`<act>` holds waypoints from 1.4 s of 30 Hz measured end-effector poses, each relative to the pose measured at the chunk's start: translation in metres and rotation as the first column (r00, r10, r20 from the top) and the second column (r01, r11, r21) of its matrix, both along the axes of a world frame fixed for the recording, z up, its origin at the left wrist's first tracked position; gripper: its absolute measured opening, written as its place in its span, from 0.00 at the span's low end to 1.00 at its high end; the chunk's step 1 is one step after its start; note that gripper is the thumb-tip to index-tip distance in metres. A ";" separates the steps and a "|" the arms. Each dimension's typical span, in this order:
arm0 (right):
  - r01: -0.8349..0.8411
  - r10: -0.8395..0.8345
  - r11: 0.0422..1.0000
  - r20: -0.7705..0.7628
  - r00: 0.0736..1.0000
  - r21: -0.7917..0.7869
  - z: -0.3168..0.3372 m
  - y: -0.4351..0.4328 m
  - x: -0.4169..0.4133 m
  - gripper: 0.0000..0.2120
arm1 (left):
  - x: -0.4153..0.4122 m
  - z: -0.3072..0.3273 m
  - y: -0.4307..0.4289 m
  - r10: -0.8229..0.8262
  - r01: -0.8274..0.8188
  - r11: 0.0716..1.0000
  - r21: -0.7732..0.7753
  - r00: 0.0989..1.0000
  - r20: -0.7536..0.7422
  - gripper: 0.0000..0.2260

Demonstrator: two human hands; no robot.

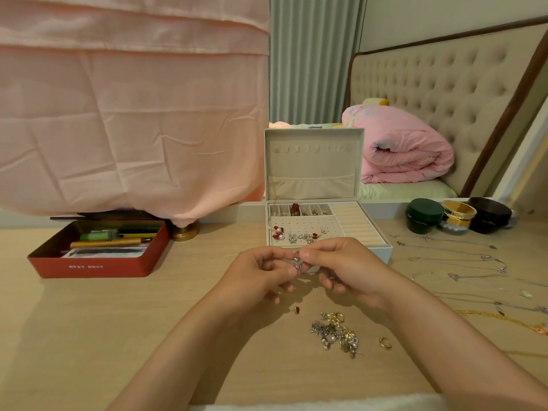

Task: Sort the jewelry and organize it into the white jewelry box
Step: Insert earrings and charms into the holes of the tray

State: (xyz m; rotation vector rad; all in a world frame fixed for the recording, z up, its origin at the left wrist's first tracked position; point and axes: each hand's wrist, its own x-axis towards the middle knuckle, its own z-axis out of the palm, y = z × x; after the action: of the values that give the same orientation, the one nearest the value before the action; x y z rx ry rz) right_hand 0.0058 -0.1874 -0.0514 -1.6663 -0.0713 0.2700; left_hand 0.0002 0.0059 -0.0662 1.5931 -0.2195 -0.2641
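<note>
Box [314, 161] stands open at the far middle of the desk [118, 321], lid up. Some earrings [296, 234] sit in its near-left tray. A red tin [95, 266] of pens lies far left. The left hand [255, 274] and right hand [347, 268] meet just in front of the box. Fingers [318, 251] of both are clamped on one small silver piece [297, 262], held above the desk. Three jars [422, 216] stand far right. Thin chains [474, 262] lie spread on the right. A pile [335, 333] of jewelry lies near, below the hands. A gold ring [385, 342] lies just right of it, a red ring [296, 309] to its left.
</note>
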 end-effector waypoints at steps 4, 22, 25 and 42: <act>0.045 -0.044 0.999 0.052 0.998 -0.017 0.010 0.005 0.008 0.05 | 0.008 0.011 0.002 0.060 -0.059 0.998 -0.016 0.998 0.029 0.06; 0.190 -0.050 0.741 0.229 0.972 -0.645 0.048 0.046 0.159 0.05 | 0.146 0.025 0.022 0.157 -0.366 0.804 0.468 0.891 0.427 0.08; 0.172 -0.018 0.690 0.221 0.975 -0.703 0.043 0.053 0.170 0.06 | 0.154 0.019 0.020 0.123 -0.277 0.846 0.455 0.933 0.339 0.13; 0.207 0.155 0.524 0.331 0.931 -0.826 0.056 0.050 0.150 0.05 | 0.136 0.018 0.025 0.061 -0.271 0.800 0.535 0.925 0.376 0.15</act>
State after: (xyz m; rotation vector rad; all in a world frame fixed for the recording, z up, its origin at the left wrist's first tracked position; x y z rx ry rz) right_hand 0.1562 -0.1372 0.0041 -2.7226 -0.2249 -0.0823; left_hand 0.1359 0.0312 -0.0480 2.2595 -0.2784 0.1107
